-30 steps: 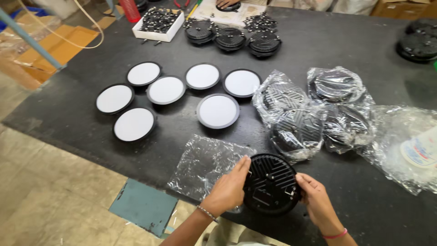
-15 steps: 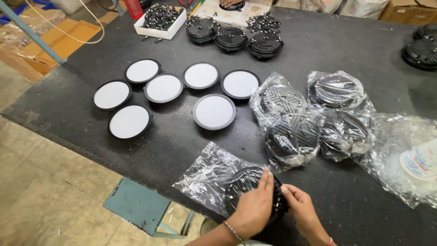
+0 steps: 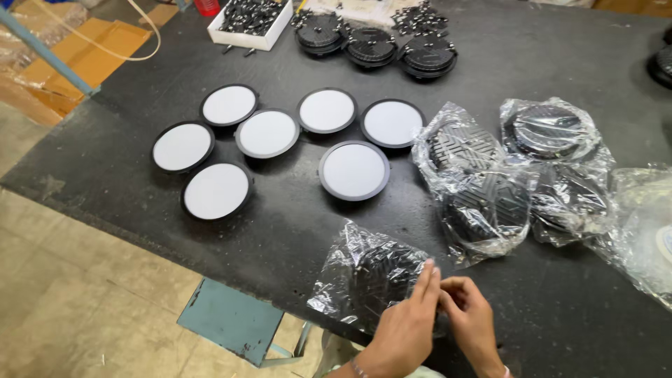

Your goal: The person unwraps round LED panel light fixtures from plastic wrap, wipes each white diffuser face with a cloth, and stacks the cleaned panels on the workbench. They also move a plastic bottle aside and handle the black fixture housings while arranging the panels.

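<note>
While both hands sit at the near edge of the dark table (image 3: 280,231), the left hand (image 3: 404,329) lies flat, fingers straight, over the mouth end of a crinkly clear bag (image 3: 364,276) with a round black finned disc inside, looks like it's pinning the plastic down. The right hand (image 3: 470,318) is curled, fingertips pinched at that same bag opening right next to the left, probably to keep the loose flap together. Just right of them sits a heap of already bagged discs (image 3: 504,175), bunched close so they stay out of the way. Further out, seven round panels with white faces (image 3: 353,170) lie face up in a loose cluster. At the far edge there's a row of bare black discs (image 3: 371,43) and a white tray of small black parts (image 3: 250,17).
</note>
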`<state>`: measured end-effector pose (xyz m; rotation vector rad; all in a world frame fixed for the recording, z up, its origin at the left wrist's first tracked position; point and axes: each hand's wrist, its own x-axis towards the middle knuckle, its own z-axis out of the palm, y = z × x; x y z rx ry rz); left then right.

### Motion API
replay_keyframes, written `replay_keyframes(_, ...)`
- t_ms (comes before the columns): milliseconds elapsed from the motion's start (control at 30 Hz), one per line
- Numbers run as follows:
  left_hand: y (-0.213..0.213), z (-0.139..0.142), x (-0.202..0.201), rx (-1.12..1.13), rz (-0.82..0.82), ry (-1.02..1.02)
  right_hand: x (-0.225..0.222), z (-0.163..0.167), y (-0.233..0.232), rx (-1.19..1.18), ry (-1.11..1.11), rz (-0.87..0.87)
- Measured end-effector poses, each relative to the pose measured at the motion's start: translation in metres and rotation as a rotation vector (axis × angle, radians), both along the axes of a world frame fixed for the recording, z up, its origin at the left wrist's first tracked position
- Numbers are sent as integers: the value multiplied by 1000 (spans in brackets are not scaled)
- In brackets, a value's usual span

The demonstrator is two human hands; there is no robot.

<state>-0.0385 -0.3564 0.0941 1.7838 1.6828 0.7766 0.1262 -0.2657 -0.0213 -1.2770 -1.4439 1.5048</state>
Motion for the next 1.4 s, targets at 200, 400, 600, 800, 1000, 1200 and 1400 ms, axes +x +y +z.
replay_keyframes(200, 13, 11, 3, 49, -123, -73, 2, 3, -11, 294, -208, 161)
replay_keyframes(400, -29, 1, -22, -152, -307, -34, -30, 10, -13, 385, -171, 304)
replay_keyframes(600, -70, -26, -93, 192, -162, 193, -54, 13, -18, 384, -109, 211)
replay_keyframes(800, -54, -65, -93, 502, -54, 324, -67, 40, -22, -126, -361, 277)
replay_keyframes(1000, -43, -79, -101, 548, -97, 310, -36, 70, -6, 580, -703, 688)
replay_keyframes(1200, -44, -71, -97, 546, -141, 228, 1, 73, 9, 636, -799, 704)
replay_keyframes(1400, -28, -47, -88, 568, 39, 126, 14, 80, 11, 597, -498, 336)
